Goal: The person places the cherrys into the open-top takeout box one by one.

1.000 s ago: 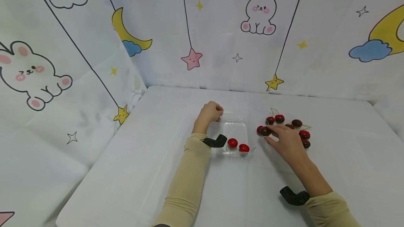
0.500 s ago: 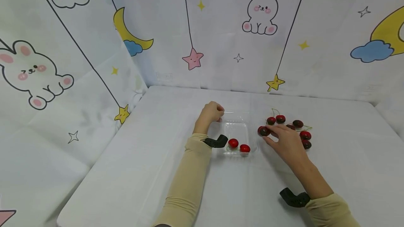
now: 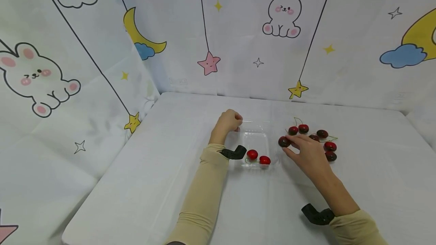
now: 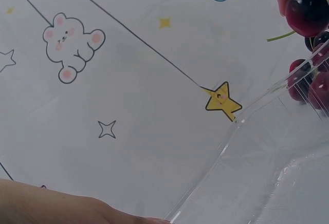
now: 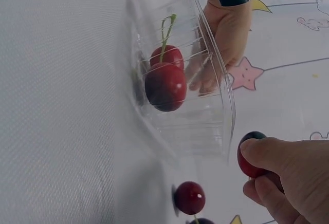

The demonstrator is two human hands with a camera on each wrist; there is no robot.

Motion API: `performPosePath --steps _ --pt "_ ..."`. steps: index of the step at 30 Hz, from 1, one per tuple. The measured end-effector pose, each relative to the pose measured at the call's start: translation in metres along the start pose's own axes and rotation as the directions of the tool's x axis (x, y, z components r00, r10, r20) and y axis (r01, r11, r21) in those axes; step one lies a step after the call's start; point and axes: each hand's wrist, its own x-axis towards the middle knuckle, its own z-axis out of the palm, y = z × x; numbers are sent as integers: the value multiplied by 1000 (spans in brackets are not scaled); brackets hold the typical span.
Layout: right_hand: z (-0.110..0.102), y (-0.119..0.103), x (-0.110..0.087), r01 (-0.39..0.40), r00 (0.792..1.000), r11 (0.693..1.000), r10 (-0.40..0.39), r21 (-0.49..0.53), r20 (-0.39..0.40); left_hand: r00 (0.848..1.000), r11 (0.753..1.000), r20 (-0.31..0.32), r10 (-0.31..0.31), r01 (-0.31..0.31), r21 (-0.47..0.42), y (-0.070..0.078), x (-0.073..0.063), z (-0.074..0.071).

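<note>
A dark red cherry [image 3: 284, 141] is pinched between the thumb and fingers of my right hand [image 3: 308, 154], right of a clear plastic box [image 3: 272, 139]. The right wrist view shows this cherry [image 5: 251, 154] above the table, near the box's rim. My left hand [image 3: 226, 124] grips the far left rim of the box, its fingertips partly hidden. Inside the box, at the near side, lie two red cherries, one left [image 3: 252, 154] and one right [image 3: 264, 160]. A green stem [image 5: 165, 34] shows on them in the right wrist view.
Several loose cherries [image 3: 329, 146] lie on the white table [image 3: 143, 184] around and beyond my right hand, some with stems. A patterned cloth [image 3: 238, 29] hangs behind and at the left. A black wrist device [image 3: 317, 214] sits on my right wrist, another [image 3: 233, 152] on the left.
The pinched cherry has shifted slightly left and now covers the red cherry that showed behind it. My left hand stays at the box rim. The head view has shifted a little.
</note>
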Motion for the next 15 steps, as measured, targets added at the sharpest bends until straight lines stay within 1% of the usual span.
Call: performPosePath --steps 5,11,15 --pt "1 0 -1 17 1000 1000 -17 1 -16 1000 1000 3 -2 2 1 0 0 0" --pt "1 -4 -1 5 1000 1000 -6 15 18 1000 1000 4 -5 5 -2 2 -2 -1" --pt "0 -7 -2 1 1000 1000 -1 30 23 1000 1000 -4 -3 3 3 2 -2 -1"
